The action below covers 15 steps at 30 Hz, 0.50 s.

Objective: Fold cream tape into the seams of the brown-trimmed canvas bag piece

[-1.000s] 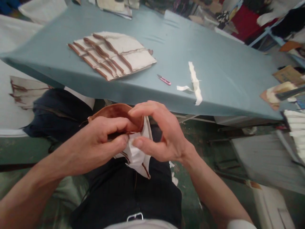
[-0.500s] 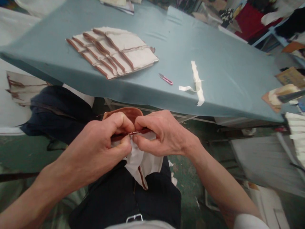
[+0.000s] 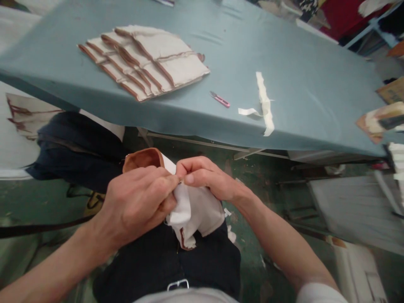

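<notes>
Head view: the left hand point(image 3: 143, 200) and right hand point(image 3: 210, 179), fingertips close together, pinch a white cloth piece with brown lining point(image 3: 205, 210) over the black lower garment point(image 3: 211, 269), before the blue-covered bench point(image 3: 303, 97). The bench carries overlapping cream cloth pieces with brown edging point(image 3: 179, 69), pink-handled snips point(image 3: 221, 99) and a cream strip point(image 3: 265, 107).

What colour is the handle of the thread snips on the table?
The handle is pink, best seen in the head view.

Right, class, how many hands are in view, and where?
2: the left hand and the right hand, both gripping the white-and-brown fabric in front of the blue table. No others show.
</notes>
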Each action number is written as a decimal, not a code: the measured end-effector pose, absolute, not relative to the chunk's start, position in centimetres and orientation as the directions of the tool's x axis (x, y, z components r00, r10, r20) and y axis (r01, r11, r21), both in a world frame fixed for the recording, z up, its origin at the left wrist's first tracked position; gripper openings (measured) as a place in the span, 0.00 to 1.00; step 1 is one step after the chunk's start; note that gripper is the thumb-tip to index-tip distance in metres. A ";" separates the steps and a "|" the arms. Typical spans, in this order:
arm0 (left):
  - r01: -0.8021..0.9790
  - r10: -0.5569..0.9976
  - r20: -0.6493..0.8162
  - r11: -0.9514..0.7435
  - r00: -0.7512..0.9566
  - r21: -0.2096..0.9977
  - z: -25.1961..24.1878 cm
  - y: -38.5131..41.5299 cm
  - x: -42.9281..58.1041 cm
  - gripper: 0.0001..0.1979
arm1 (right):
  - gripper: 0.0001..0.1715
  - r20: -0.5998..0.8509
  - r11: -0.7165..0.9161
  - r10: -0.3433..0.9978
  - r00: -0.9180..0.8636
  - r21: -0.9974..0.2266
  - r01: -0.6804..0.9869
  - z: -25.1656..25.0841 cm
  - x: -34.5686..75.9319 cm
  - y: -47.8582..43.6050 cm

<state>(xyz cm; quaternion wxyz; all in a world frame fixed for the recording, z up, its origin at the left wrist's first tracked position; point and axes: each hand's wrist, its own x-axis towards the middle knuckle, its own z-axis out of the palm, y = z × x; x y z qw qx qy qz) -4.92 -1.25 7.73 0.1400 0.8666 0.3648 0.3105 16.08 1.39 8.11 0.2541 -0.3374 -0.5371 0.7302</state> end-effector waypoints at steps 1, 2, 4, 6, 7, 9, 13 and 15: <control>0.531 0.720 0.437 -0.693 0.539 0.488 7.5 -1.1 -4.9 0.11 | 0.12 -0.236 -0.309 0.742 -0.628 -0.951 -0.007 7.9 16.0 1.3; 0.515 0.715 0.445 -0.698 0.539 0.498 7.2 -0.9 -4.9 0.11 | 0.12 -0.256 -0.325 0.748 -0.612 -0.946 -0.002 7.7 15.9 1.2; 0.480 0.686 0.483 -0.727 0.544 0.491 6.6 -0.6 -4.9 0.11 | 0.12 -0.297 -0.367 0.759 -0.580 -0.930 -0.003 7.4 15.7 1.0; 0.452 0.647 0.534 -0.762 0.544 0.463 5.9 -0.5 -4.9 0.11 | 0.11 -0.326 -0.402 0.759 -0.564 -0.916 -0.012 7.3 15.5 0.8; 0.447 0.639 0.551 -0.769 0.538 0.456 5.6 -0.6 -4.9 0.11 | 0.11 -0.329 -0.405 0.759 -0.562 -0.914 -0.012 7.4 15.5 0.7; 0.437 0.638 0.574 -0.770 0.513 0.466 5.2 -1.0 -5.0 0.12 | 0.10 -0.314 -0.373 0.758 -0.572 -0.928 0.016 7.7 15.7 0.5; 0.475 0.743 0.476 -0.668 0.471 0.573 5.9 -1.9 -5.5 0.13 | 0.06 -0.160 -0.075 0.812 -0.561 -0.982 0.173 8.9 16.3 0.2; 0.474 0.804 0.366 -0.579 0.469 0.663 6.9 -2.0 -5.7 0.11 | 0.05 -0.045 0.126 0.833 -0.552 -0.955 0.269 9.6 16.5 -0.1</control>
